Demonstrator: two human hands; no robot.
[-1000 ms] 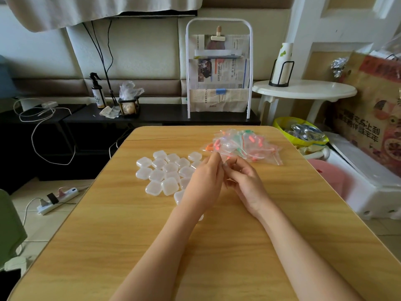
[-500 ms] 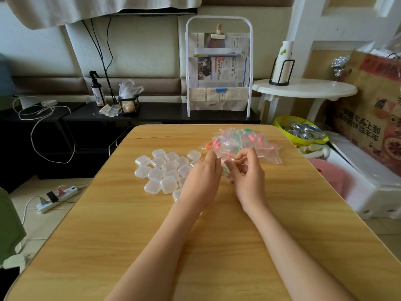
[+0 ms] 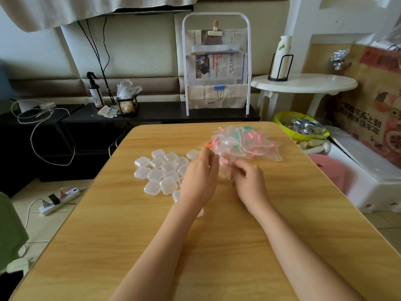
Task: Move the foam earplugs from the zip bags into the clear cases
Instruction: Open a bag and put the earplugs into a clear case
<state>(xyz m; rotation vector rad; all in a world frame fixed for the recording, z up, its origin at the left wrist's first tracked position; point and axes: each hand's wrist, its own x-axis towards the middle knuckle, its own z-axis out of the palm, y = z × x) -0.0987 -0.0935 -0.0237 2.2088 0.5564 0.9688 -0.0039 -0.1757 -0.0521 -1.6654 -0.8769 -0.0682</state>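
A small clear zip bag [image 3: 224,168] with a red seal strip and pale earplugs inside is held between both hands, just above the wooden table [image 3: 217,246]. My left hand [image 3: 199,177] pinches its left edge; my right hand [image 3: 249,181] pinches the right edge by the red strip. Behind them lies a heap of zip bags [image 3: 245,143] holding pink and orange earplugs. Several closed clear square cases [image 3: 160,170] lie in a cluster left of my left hand, which hides some of them.
A yellow bowl [image 3: 301,129] of foil items, a pink stool [image 3: 329,172] and a white foam box [image 3: 364,177] stand off the table's right edge. A white newspaper rack [image 3: 217,64] stands behind the table. A power strip [image 3: 58,198] lies on the floor at left.
Both hands have stayed close together on the small bag. The right hand's fingers have dropped lower and curled onto the bag's red-striped edge.
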